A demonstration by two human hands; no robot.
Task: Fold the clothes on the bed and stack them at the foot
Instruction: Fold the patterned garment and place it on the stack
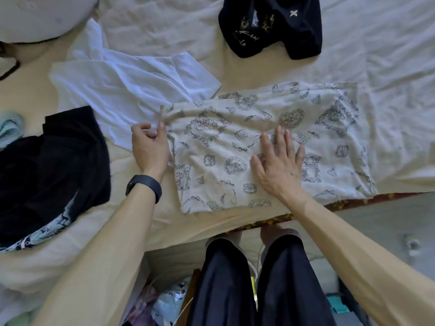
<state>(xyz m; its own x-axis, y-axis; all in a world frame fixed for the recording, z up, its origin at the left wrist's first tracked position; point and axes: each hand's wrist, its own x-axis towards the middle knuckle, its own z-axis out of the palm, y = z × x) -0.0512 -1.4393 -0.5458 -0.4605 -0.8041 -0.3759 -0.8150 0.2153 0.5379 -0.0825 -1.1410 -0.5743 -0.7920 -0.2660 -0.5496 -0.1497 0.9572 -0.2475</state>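
Two hands on one printed garment (226, 147) at the near edge of the bed (388, 55).
Left hand (150, 149): fingers (161, 128) pinch the garment's left edge. Right hand (280, 165): fingers straight and spread, pressing flat on its middle. The garment lies flat under both hands. One white garment (131, 90) lies just beyond the left hand, touching the printed one. One heaped black garment (54, 161) lies toward the left edge. One second black garment (270, 27) lies toward the far edge, well apart.

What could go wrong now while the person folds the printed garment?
1. The left hand pinches the printed garment next to the white shirt, so it may drag that shirt along.
2. The garment lies close to the bed edge; a push from the flat right hand might slide it off.
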